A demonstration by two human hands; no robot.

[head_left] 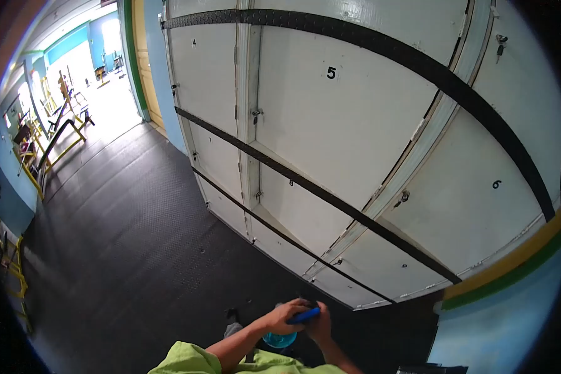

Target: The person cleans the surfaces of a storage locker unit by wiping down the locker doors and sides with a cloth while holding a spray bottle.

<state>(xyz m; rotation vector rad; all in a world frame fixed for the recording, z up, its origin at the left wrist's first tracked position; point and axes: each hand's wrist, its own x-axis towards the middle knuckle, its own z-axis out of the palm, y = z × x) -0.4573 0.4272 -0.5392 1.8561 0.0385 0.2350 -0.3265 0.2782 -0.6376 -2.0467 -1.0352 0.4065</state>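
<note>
Both hands are close together in front of my body, at the bottom of the head view. My left hand (pixel 285 316) is closed, its fingers curled over the far end of a blue oblong object (pixel 304 315). My right hand (pixel 320 325) grips the same object from the other side. A dark part shows at its top; its exact kind is too small to make out. Just below the hands is a translucent turquoise container (pixel 280 340), partly covered by my left wrist. I cannot tell whether it is joined to the blue object.
Ahead stands a bank of white numbered lockers (pixel 330 124) with black straps and small keys in some locks. Black textured flooring (pixel 124 249) runs left toward yellow-framed gym equipment (pixel 68 140) and a bright doorway. A blue wall (pixel 498 336) with a yellow-green band is at right.
</note>
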